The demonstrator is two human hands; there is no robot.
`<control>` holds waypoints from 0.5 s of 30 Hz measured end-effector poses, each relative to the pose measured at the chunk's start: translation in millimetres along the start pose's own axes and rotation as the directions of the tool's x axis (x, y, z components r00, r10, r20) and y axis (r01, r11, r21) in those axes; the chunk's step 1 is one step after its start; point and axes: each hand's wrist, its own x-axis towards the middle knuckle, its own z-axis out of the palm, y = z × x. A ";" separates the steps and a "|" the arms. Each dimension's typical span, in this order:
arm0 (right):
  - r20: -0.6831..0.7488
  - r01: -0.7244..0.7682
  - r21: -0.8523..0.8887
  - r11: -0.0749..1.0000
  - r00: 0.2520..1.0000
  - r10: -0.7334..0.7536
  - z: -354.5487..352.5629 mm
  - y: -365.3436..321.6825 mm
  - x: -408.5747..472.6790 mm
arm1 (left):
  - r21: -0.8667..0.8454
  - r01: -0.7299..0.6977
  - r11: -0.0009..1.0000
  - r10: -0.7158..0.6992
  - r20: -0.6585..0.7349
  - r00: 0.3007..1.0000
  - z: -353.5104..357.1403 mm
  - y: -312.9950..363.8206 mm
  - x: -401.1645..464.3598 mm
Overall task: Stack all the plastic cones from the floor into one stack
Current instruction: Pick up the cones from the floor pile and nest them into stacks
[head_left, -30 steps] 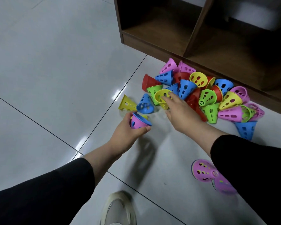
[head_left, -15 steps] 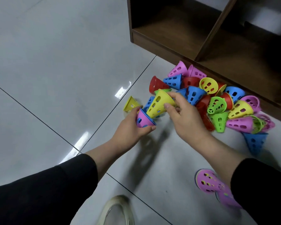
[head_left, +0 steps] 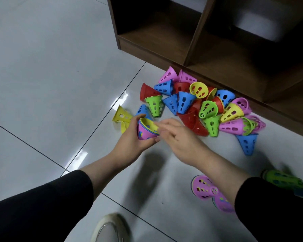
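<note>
My left hand (head_left: 132, 138) grips a small stack of cones (head_left: 146, 131), pink outside with blue and yellow nested inside, wide end facing right. My right hand (head_left: 177, 135) hovers just right of the stack's rim, fingers loosely spread, holding nothing. A pile of loose cones (head_left: 199, 105) in red, blue, green, yellow and pink lies on the floor beyond my hands. A yellow cone (head_left: 121, 116) and a blue cone (head_left: 143, 110) lie just behind my left hand. One blue cone (head_left: 247, 143) lies apart at the right.
A dark wooden shelf unit (head_left: 191, 41) stands right behind the pile. Pink stacked cones (head_left: 206, 190) lie near my right forearm, and a green one (head_left: 283, 179) at the far right. A shoe toe (head_left: 110, 227) shows at the bottom. Grey floor tiles (head_left: 51, 67) spread to the left.
The yellow cone that my right hand lifted from the pile now sits nested in the stack in my left hand. My right hand has let go of it.
</note>
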 end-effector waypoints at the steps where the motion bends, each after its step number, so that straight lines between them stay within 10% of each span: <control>1: -0.156 -0.044 -0.082 0.996 0.987 0.031 -10.7 10.0 1.8 | 0.009 0.000 1.000 0.000 -0.012 1.000 1.2 -0.1 0.3; 4: -0.412 -0.311 -0.410 0.857 0.902 0.130 -41.2 44.8 -0.4 | 0.063 -0.001 0.998 0.002 -0.023 1.000 3.1 -2.8 -0.5; 8: -0.170 -0.289 -0.702 0.651 0.956 0.240 -50.8 86.8 -14.0 | 0.055 0.032 0.998 -0.032 -0.005 0.999 4.1 -10.4 -2.9; 15: -0.194 -0.220 -0.594 0.774 0.973 0.127 -42.3 82.7 -11.2 | 0.086 0.055 0.995 -0.059 0.045 0.997 8.7 -19.4 -8.6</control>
